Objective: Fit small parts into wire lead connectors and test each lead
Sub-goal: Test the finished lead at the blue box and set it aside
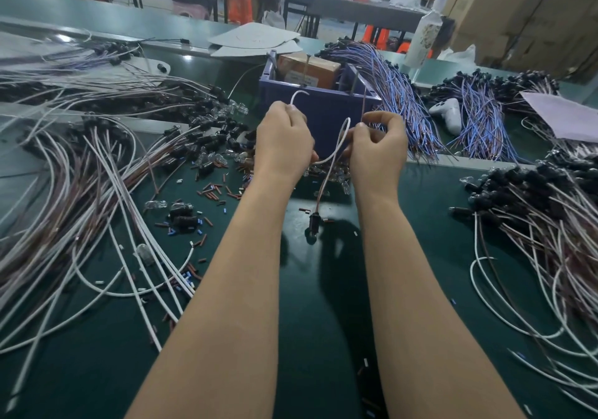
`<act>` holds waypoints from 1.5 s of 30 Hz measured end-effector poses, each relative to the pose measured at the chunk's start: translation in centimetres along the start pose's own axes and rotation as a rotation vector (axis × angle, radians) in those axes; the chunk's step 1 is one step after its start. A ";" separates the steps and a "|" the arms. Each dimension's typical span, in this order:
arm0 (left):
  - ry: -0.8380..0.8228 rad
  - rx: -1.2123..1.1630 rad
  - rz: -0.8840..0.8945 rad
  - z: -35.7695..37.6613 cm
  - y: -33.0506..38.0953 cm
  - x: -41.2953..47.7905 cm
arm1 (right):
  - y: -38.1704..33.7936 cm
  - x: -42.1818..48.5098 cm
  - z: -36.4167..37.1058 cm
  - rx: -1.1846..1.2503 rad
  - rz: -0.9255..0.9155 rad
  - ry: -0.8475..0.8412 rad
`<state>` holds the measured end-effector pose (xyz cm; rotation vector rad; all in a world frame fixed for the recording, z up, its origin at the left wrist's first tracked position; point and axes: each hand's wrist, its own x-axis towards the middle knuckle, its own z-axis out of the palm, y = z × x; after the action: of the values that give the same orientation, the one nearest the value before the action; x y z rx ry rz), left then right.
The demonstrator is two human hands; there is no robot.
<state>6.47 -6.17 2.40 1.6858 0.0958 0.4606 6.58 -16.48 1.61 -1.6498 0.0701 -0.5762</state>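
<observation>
Hands both up at mid-bench. The left hand (284, 137) pinches the white wire end (299, 93) of one lead (323, 185), tip curling above the knuckles. The right hand (377, 147) pinches the brown wire end (364, 105), which points straight up. The lead hangs between the wrists, long axis near vertical, black connector (314, 223) lowest, at or just over the green table (430, 240); contact unclear. Just behind both hands sits the blue box (326, 108). Probably the ends go forward to it for testing, hands about equally near.
</observation>
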 end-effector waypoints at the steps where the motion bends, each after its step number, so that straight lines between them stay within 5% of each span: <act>1: -0.015 -0.007 0.031 0.1 0.1 -0.1 | 0.0 0.0 0.0 0.001 0.001 -0.001; 7: 0.037 -0.050 0.084 0.2 0.3 -0.4 | 0.3 0.5 -0.1 0.049 0.073 -0.015; 27: 0.004 -0.161 -0.273 -0.5 0.3 -0.2 | 0.4 1.1 0.1 0.055 0.084 -0.084; 45: -0.034 -0.019 -0.221 -0.7 0.4 -0.5 | 0.4 1.1 -0.1 0.053 0.074 -0.089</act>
<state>5.69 -5.80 2.76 1.6417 0.2495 0.2665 7.63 -17.00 1.64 -1.6118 0.0504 -0.4440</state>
